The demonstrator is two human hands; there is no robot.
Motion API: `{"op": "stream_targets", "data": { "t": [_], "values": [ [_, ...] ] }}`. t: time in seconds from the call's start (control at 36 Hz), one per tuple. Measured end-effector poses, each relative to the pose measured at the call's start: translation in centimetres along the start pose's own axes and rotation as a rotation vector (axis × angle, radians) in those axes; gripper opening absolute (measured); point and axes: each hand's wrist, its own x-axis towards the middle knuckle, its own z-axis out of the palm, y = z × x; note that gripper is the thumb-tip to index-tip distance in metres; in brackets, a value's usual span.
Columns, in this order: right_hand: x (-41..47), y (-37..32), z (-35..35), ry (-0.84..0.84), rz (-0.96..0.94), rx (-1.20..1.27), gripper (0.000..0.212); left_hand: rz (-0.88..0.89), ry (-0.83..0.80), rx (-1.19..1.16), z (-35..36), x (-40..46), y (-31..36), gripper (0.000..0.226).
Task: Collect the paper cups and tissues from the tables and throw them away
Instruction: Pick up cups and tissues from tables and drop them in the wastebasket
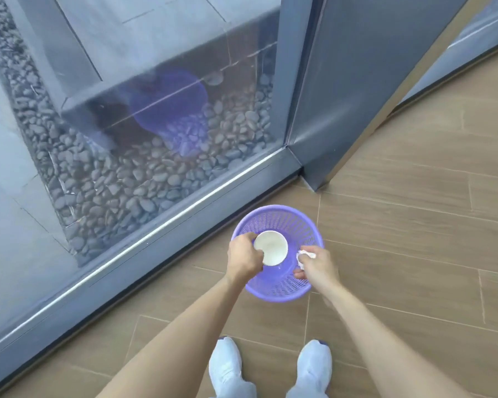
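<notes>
A purple mesh waste basket (pixel 282 216) stands on the wooden floor just in front of my feet. My left hand (pixel 243 258) grips a white paper cup (pixel 272 248) by its rim and holds it over the basket's opening, mouth facing up. My right hand (pixel 318 265) hovers over the basket's right edge, pinching a crumpled white tissue (pixel 304 257). The inside of the basket is mostly hidden behind the cup and my hands.
A floor-to-ceiling glass pane (pixel 127 110) with a metal bottom rail (pixel 156 225) runs along the left, pebbles lying beyond it. A grey column (pixel 357 81) rises at the corner behind the basket. Wooden flooring (pixel 414 225) stretches to the right.
</notes>
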Motion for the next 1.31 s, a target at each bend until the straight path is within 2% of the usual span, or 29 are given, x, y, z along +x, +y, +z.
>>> {"op": "stream_targets", "data": {
  "t": [0.14,0.33,0.56,0.64,0.75,0.81,1.14,1.31],
  "values": [
    [9.8,5.7,4.7,0.019,0.012,-0.103,0.031,-0.017,0.061,0.098,6.0,8.8,-6.7,0.048],
    [22.0,12.1,9.8,0.041,0.079,-0.121,0.038,-0.008,-0.001,0.34,11.1,15.3,-10.7,0.041],
    [23.4,11.0,11.5,-0.003,0.101,-0.227,0.038,-0.115,-0.062,0.49,12.6,18.2,-11.9,0.043],
    [23.2,10.6,11.3,-0.008,0.08,-0.299,0.029,-0.153,-0.085,0.472,12.8,18.3,-11.6,0.04],
    [22.4,10.0,10.4,0.014,0.098,-0.327,0.048,-0.153,-0.102,0.454,12.6,17.5,-10.8,0.04],
    [21.5,9.3,9.7,0.032,0.099,-0.326,0.051,-0.146,-0.105,0.466,12.1,16.6,-10.2,0.04],
    [11.7,4.2,3.5,0.052,0.087,-0.263,0.043,-0.071,-0.081,0.382,7.1,7.8,-3.2,0.042],
    [5.3,0.7,-0.2,0.003,0.035,-0.238,0.041,-0.048,-0.081,0.198,3.6,2.1,1.8,0.033]
  ]
}}
